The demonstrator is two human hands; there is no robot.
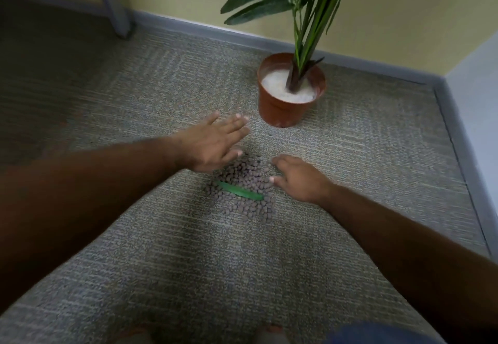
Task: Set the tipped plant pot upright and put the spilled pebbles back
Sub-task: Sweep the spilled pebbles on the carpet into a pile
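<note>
Pebbles (244,186) heaped on carpet (134,249) w/ pot (283,106) upright just beyond: left hand (213,147) flat, fingers straight, right hand (299,178) loosely curled, both empty; best cup palms inward and scoop, skipping green leaf (241,190).

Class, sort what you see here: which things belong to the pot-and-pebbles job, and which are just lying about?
Job: plant pot, already upright; spilled pebbles; left hand; right hand.
Lying about: green leaf on the pebbles; grey furniture leg.
</note>
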